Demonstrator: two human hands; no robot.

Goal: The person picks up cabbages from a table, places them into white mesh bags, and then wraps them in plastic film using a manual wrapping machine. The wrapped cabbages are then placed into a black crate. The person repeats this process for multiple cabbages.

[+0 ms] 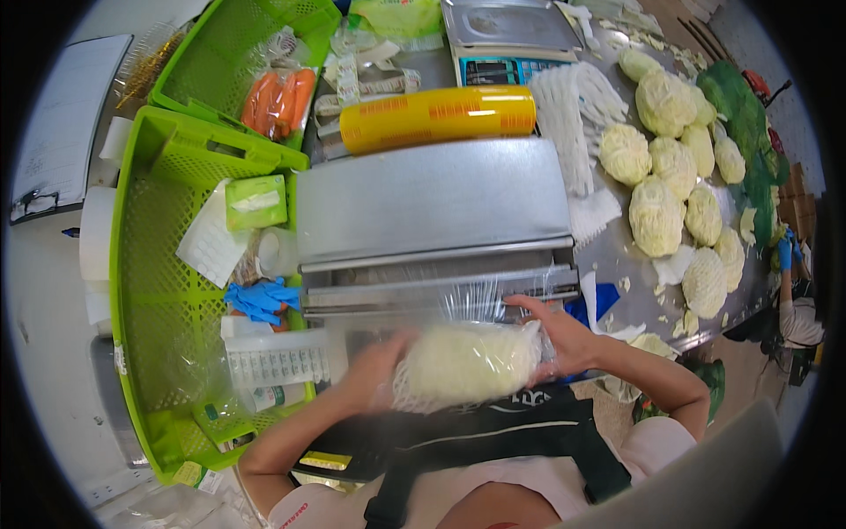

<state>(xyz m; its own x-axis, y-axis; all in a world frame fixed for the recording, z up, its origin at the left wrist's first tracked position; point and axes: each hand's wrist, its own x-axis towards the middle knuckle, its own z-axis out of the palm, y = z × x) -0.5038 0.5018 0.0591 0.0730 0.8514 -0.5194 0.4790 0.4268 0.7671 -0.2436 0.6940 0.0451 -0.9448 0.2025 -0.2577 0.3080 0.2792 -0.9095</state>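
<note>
A pale napa cabbage in a white foam net point(469, 367) is held between both hands at the front edge of a metal film-wrapping machine point(433, 205). Clear plastic film point(472, 301) stretches from the machine to the cabbage and covers its upper side. My left hand point(380, 370), blurred, lies against the cabbage's left end. My right hand point(562, 340) grips its right end with the film, the index finger reaching towards the machine's edge. A yellow roll of film point(439, 116) lies behind the machine's cover.
At the left, green plastic crates point(122, 264) hold bagged carrots point(281, 102), blue gloves point(263, 301) and label rolls. More cabbages point(671, 165), foam nets point(568, 119) and leaf scraps lie at the right. A weighing scale point(512, 33) stands at the back. Another person point(800, 317) is at the far right.
</note>
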